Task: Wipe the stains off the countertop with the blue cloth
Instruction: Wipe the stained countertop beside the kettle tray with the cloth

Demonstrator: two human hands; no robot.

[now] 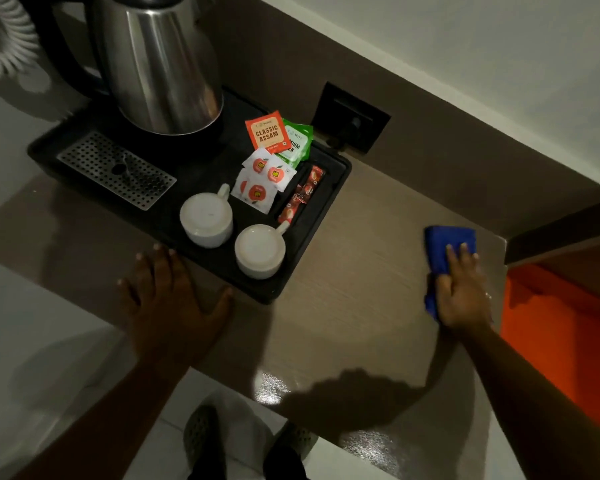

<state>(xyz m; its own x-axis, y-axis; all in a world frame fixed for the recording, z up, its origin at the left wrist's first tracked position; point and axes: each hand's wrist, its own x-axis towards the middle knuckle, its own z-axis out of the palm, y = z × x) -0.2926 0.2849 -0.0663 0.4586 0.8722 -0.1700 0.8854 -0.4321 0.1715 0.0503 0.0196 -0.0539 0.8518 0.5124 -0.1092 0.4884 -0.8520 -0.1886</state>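
Note:
The blue cloth [444, 245] lies flat on the brown countertop [368, 265] near its right end. My right hand [463, 292] presses down on the cloth, fingers spread over its near half, so only the cloth's far part and left edge show. My left hand [172, 296] rests flat on the countertop with fingers apart, just in front of the black tray [312, 251]. No stains stand out on the dim surface.
On the tray stand a steel kettle [160, 64], two upturned white cups [207, 220], tea and sugar sachets [267, 135] and a perforated metal plate [116, 169]. A wall socket [352, 119] sits behind. An orange panel [555, 341] lies right of the counter's end.

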